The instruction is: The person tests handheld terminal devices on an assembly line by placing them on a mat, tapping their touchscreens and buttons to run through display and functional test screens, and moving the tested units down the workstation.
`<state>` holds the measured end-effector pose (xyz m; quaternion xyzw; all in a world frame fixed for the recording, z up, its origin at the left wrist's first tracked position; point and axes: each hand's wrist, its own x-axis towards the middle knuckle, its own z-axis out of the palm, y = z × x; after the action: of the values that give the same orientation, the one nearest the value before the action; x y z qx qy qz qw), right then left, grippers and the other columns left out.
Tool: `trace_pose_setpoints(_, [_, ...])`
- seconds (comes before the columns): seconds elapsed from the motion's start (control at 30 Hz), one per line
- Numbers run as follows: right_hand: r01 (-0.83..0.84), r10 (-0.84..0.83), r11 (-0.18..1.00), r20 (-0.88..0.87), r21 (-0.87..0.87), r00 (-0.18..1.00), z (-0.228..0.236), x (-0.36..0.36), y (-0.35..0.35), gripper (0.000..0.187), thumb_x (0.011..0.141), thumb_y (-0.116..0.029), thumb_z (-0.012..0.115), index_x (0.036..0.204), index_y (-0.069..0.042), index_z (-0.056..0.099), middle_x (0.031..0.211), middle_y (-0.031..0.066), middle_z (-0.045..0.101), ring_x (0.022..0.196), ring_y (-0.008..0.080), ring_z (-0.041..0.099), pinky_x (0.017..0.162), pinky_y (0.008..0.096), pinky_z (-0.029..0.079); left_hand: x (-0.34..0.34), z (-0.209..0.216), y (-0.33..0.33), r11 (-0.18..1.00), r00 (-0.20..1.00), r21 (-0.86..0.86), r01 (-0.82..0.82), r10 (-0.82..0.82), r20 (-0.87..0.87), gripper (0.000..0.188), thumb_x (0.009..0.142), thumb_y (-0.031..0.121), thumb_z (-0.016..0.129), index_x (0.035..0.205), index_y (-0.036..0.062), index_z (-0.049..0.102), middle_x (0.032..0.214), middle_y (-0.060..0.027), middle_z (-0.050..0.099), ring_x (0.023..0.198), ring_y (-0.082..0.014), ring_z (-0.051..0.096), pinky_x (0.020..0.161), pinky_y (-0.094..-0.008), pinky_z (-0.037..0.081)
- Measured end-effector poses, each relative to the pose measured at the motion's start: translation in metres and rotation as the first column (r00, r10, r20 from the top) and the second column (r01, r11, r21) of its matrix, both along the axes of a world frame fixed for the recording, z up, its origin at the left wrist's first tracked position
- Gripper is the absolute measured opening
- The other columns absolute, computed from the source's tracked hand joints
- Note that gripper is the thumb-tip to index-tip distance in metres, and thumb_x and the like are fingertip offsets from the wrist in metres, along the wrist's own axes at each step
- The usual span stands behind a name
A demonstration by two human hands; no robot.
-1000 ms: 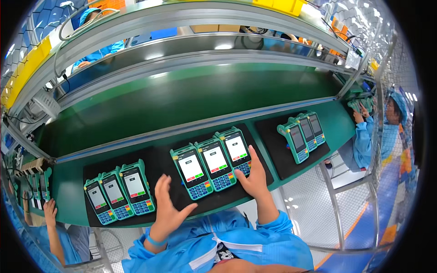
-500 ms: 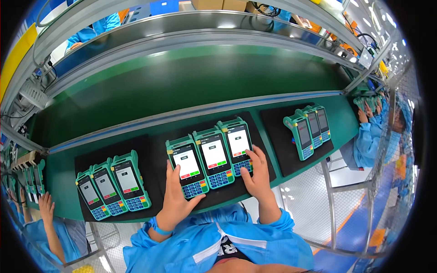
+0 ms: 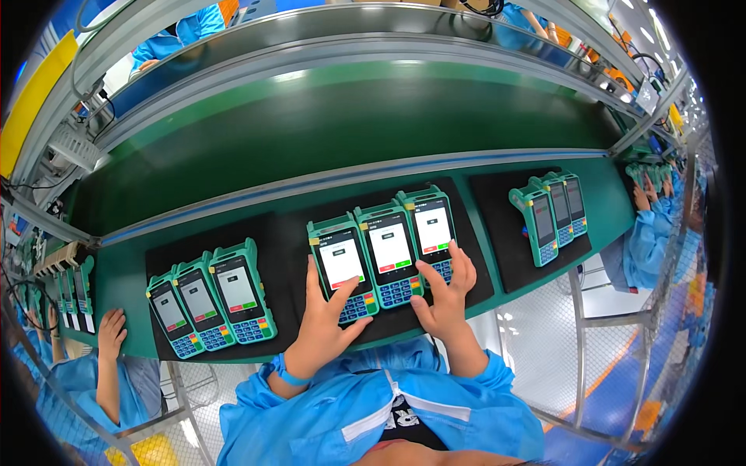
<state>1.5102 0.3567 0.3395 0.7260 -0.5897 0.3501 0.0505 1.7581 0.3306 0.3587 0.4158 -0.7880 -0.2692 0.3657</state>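
Note:
Three payment terminals in green casings stand side by side on a black mat in front of me, screens lit white with a red and a green button. Over the left payment terminal (image 3: 339, 256) is my left hand (image 3: 325, 326), fingers spread, one fingertip at the lower part of its screen. My right hand (image 3: 449, 303) is open too, its fingers apart over the lower ends of the middle payment terminal (image 3: 387, 247) and the right payment terminal (image 3: 432, 225). One of its fingertips is by the middle screen's lower right corner. Neither hand grips anything.
To the left, three dimmer-screened terminals (image 3: 236, 290) lie on a black mat (image 3: 272, 233). Three more terminals (image 3: 542, 220), dark-screened, are on the right mat (image 3: 497, 202). A metal rail (image 3: 357, 180) separates the bench from a green belt (image 3: 350, 116). Co-workers' hands (image 3: 111, 334) are at both sides.
My left index finger has come from the terminal's side onto its screen. My right hand has shifted from the right terminal toward the middle one. The whole view has moved slightly.

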Motion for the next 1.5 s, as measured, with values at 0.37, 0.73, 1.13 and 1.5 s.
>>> trace_pose_setpoints(0.37, [-0.023, 0.034, 0.995, 0.12, -0.097, 0.992, 0.002, 0.002, -0.003, 0.054, 0.085, -0.032, 0.069, 0.132, -0.007, 0.058, 0.152, 0.0238, 0.036, 0.135, 0.0403, 0.033, 0.11, 0.0495, 0.024, -0.001, -0.012, 0.002, 1.0, 0.998, -0.025, -0.015, 0.014, -0.067, 0.101, 0.072, 0.014, 0.088, 0.152, 0.0054, 0.027, 0.156, -0.0402, 0.006, 0.145, -0.0557, 0.019, 0.112, -0.0511, 0.035])
trace_pose_setpoints(0.73, [0.012, -0.001, 0.994, 0.099, -0.113, 0.995, 0.0, 0.005, -0.001, 0.05, 0.091, -0.035, 0.063, 0.131, -0.006, 0.058, 0.151, 0.0224, 0.038, 0.136, 0.039, 0.032, 0.111, 0.0491, 0.024, 0.004, -0.019, 0.003, 0.998, 0.995, -0.06, -0.014, 0.008, -0.102, 0.121, 0.071, 0.016, 0.089, 0.157, 0.0041, 0.005, 0.16, -0.0331, 0.007, 0.148, -0.0461, 0.021, 0.117, -0.0444, 0.029])
trace_pose_setpoints(1.13, [0.01, -0.006, 0.995, 0.036, -0.101, 0.999, -0.001, 0.002, -0.002, 0.052, 0.086, -0.028, 0.067, 0.132, -0.004, 0.057, 0.151, 0.0234, 0.038, 0.136, 0.0414, 0.033, 0.112, 0.0503, 0.024, 0.077, -0.026, 0.067, 0.699, 0.743, -0.379, -0.607, 0.668, 0.042, 0.042, 0.086, 0.025, 0.071, 0.125, 0.0106, 0.068, 0.156, -0.0293, 0.026, 0.147, -0.0485, 0.014, 0.118, -0.054, 0.014])
trace_pose_setpoints(1.5, [0.039, -0.037, 0.996, 0.024, -0.078, 0.999, -0.003, 0.01, -0.003, 0.049, 0.089, -0.03, 0.065, 0.131, -0.006, 0.058, 0.152, 0.0205, 0.038, 0.137, 0.0381, 0.031, 0.111, 0.0487, 0.025, 0.098, -0.034, 0.061, 0.673, 0.637, -0.32, -0.666, 0.737, 0.225, 0.047, 0.095, 0.044, 0.059, 0.134, 0.0169, 0.064, 0.16, -0.0319, 0.011, 0.147, -0.052, -0.003, 0.114, -0.0635, 0.0])
